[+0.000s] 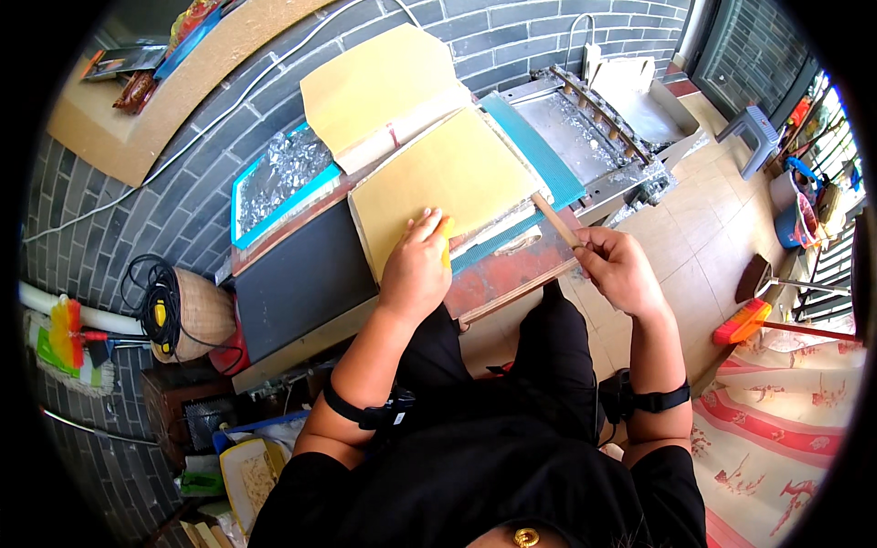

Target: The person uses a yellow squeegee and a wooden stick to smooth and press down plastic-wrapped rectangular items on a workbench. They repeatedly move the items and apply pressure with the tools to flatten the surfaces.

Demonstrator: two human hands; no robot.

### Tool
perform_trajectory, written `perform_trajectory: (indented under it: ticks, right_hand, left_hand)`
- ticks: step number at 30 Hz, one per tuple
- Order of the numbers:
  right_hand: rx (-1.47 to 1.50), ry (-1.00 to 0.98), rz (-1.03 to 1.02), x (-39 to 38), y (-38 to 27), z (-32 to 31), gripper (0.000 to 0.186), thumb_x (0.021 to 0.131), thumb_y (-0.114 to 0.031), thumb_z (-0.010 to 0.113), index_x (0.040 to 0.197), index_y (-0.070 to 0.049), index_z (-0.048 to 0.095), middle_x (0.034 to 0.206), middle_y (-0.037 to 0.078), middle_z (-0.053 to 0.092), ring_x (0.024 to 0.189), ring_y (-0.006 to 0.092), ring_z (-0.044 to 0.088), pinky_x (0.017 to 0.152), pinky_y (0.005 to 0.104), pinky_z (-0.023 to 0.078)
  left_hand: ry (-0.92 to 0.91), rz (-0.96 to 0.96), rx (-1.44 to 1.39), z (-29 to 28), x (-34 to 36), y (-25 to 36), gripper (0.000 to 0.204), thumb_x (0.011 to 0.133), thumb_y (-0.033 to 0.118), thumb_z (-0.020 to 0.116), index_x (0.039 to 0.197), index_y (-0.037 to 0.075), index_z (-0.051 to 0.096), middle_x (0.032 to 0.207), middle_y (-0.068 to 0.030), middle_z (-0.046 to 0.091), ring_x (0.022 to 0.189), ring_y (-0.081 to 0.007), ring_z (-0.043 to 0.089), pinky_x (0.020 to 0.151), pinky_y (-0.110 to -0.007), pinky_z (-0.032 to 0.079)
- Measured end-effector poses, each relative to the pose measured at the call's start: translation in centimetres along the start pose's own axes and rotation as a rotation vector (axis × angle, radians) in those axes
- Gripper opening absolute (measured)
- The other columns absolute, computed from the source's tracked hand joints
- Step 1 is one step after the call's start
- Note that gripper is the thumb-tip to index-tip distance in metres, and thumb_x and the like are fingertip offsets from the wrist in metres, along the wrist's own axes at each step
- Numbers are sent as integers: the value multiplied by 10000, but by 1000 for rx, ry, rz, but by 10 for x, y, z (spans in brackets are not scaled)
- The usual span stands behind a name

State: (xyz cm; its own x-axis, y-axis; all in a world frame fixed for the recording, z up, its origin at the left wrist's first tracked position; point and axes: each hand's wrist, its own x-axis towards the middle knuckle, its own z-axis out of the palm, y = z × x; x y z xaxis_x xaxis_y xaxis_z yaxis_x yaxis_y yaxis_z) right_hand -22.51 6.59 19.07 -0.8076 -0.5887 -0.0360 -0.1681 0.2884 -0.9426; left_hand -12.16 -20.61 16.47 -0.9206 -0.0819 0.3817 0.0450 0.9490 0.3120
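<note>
A stack of papers with a plain golden-yellow top sheet (pixel 448 173) lies in front of me on a reddish-brown board. My left hand (pixel 416 260) rests palm down on its near part, fingers stretched over the paper. Beside the index finger is a narrow bright yellow piece (pixel 447 239); whether it is a thumb cover or a loose thing I cannot tell. My right hand (pixel 617 269) pinches the end of a thin flat wooden stick (pixel 555 221), whose far tip meets the stack's right edge. Another yellow sheet (pixel 379 91) lies folded back behind the stack.
A blue-rimmed tray (pixel 239 205) of silvery scraps is at the left, beyond a dark grey panel (pixel 297 274). Ribbed teal sheets (pixel 539 151) lie under and behind the stack. Further right are a metal tray (pixel 566 132), a stool (pixel 751 137) and an orange broom (pixel 742 321).
</note>
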Motion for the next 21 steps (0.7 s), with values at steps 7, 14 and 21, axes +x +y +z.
perform_trajectory:
  ticks: [7, 14, 21]
  right_hand:
    - [29, 27, 9, 0, -5, 1, 191, 873, -33, 582, 1034, 40, 653, 655, 27, 564, 590, 90, 499, 543, 270, 414]
    - [46, 25, 23, 0, -9, 3, 168, 869, -22, 584, 1014, 34, 649, 627, 21, 529, 573, 85, 465, 526, 270, 389]
    - [-190, 14, -110, -43, -35, 24, 178, 836, 5, 617, 1010, 25, 643, 589, 83, 481, 544, 116, 437, 510, 308, 396]
  left_hand:
    - [90, -15, 7, -8, 7, 11, 352, 902, 77, 569, 1224, -64, 558, 1268, -259, 556, 1208, -376, 533, 1054, -409, 403]
    - [-37, -413, -1299, 2, 100, -32, 436, 934, 265, 588, 1231, -49, 526, 1111, -227, 622, 1027, -310, 641, 898, -385, 521]
    - [-6, -744, -1298, 2, 118, -26, 272, 903, 160, 574, 1127, 6, 569, 1004, -168, 643, 857, -260, 674, 731, -400, 582]
